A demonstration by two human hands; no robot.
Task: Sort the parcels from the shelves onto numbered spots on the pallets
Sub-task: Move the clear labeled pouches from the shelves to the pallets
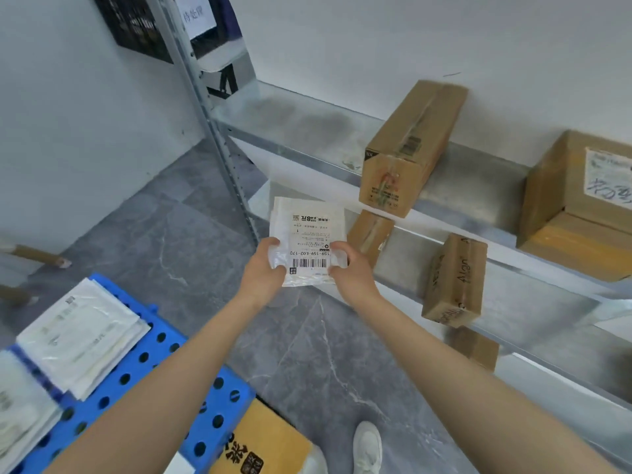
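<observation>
I hold a small white plastic mailer point(309, 230) in front of me over the grey floor, its shipping label facing me upside down. My left hand point(265, 268) grips its lower left corner, and my right hand point(349, 265) pinches its lower right edge. A blue perforated pallet point(164, 381) lies at the lower left with a stack of flat white mailers point(80, 333) on it. Metal shelves point(307, 131) on the right carry brown cardboard boxes: a long one point(410, 148) and a labelled one point(578, 200) on the upper shelf, others point(455, 282) below.
A yellow-brown printed carton point(266, 443) lies on the floor beside the pallet, near my white shoes point(367, 446). The shelf's upright post point(208, 114) rises at centre left. A dark crate point(133, 25) sits high up at the back left. Cardboard tubes point(41, 256) lie by the left wall.
</observation>
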